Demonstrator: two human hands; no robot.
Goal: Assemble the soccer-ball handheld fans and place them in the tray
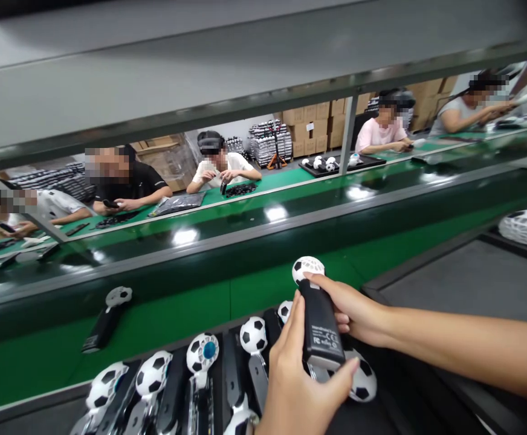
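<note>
Between my two hands is a handheld fan (pixel 320 326) with a black body and a soccer-ball-patterned head at its top. My left hand (pixel 297 374) wraps the lower end, fingers along the left side and thumb by the bottom. Around the upper part near the ball head closes my right hand (pixel 347 299). Small white print shows on the fan's body, which faces me. Below my hands lies a row of similar fans (pixel 202 353) with black and white ball heads, some with casings showing inner parts. Another ball head (pixel 362 377) is partly hidden behind my left hand.
One fan (pixel 109 317) lies alone on the green surface at left. A dark conveyor belt (pixel 227 223) crosses ahead, under a grey overhead beam (pixel 164 78). A black tray (pixel 454 284) with ball-headed pieces stands at right. Several people work across the belt, with cartons (pixel 309 130) behind.
</note>
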